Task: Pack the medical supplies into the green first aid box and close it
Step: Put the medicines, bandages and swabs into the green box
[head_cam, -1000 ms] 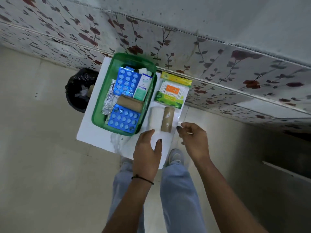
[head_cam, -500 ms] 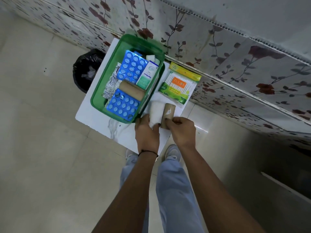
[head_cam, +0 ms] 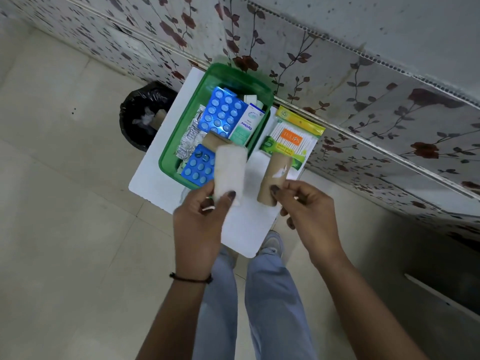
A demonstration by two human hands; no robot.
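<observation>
1. Left hand (head_cam: 200,219): grip closed on the lower end of a white gauze roll (head_cam: 230,174), thumb across its front. The roll juts up and away from the grip, its far end over the near corner of the green box (head_cam: 166,158).
2. Right hand (head_cam: 306,211): grip closed in a thumb-and-fingertip pinch on the near end of a brown roll (head_cam: 272,180). That roll points away from the grip toward the swab pack (head_cam: 293,137), which lies flat on the desk (head_cam: 153,178) beyond it, outside the box.
3. Box sits open just beyond the left grip, against the wall. Inside: two blue blister packs (head_cam: 220,113), a foil strip (head_cam: 191,137), a carton (head_cam: 246,124), another brown roll (head_cam: 211,141). No lid identifiable.
4. Judgement: step in hand is lowering both rolls into the box.
5. Method: box is crowded. Lay each roll on its side, parallel to the long wall, in the gaps rather than stacked on the blister packs, so closing is not blocked.
6. Place one roll at a time; release only once it is seated and cannot roll.
7. Risk: loose gauze tail may unwind; keep the thumb over it until down.
8. Remaining: swab pack, then closing.
</observation>
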